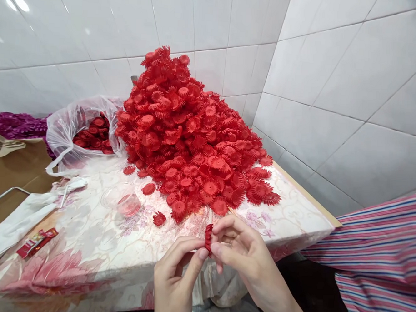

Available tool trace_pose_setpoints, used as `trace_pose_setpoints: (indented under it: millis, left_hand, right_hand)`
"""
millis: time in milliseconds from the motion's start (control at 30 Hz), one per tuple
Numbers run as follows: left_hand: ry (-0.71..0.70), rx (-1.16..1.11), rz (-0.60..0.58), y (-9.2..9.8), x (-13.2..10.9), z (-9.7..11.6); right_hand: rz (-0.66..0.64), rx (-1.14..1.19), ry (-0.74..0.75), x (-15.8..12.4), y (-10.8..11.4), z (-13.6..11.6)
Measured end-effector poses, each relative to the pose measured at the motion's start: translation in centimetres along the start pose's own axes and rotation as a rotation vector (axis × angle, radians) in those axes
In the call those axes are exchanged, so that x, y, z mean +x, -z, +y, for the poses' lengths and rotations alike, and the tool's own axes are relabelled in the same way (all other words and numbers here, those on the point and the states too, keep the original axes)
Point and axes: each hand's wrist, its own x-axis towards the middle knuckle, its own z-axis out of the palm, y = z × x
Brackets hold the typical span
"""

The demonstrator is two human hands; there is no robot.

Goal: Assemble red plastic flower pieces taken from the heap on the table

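Note:
Just in front of the table's near edge, a small red artificial flower [208,238] with a fringed rim is held edge-on. My left hand [181,269] pinches its left side between thumb and forefinger. From the right, my right hand [244,250] grips the same flower with thumb and fingertips, the other fingers loosely curled. Beyond both hands rises a big heap of red artificial flowers [194,146], and one loose red flower [159,218] lies close to its front. A clear round plastic dish [119,198] with something reddish in it sits to the left.
A clear plastic bag [61,137] holds darker red pieces. Purple flowers [16,125], a cardboard box [32,166], a white cloth-like item [19,222] and a red wrapper [37,242] are at left. Tiled walls [333,87] stand behind; striped fabric [372,243] hangs at right.

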Motion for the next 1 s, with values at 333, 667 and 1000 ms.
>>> trace_pose_setpoints:
  millis: [333, 667, 1000]
  left_hand:
    - [0.039, -0.017, -0.016, -0.1, -0.4, 0.0]
    - [0.070, 0.048, -0.235, 0.7, 0.5, 0.0]
    - [0.085, 0.136, -0.437, 2.0, 1.5, -0.7]
  right_hand:
    - [0.035, -0.270, 0.071, -0.7, 0.2, -0.3]
    - [-0.029, -0.146, 0.032, 0.1, 1.0, 0.1]
    - [-0.079, -0.162, -0.028, 0.4, 1.3, -0.1]
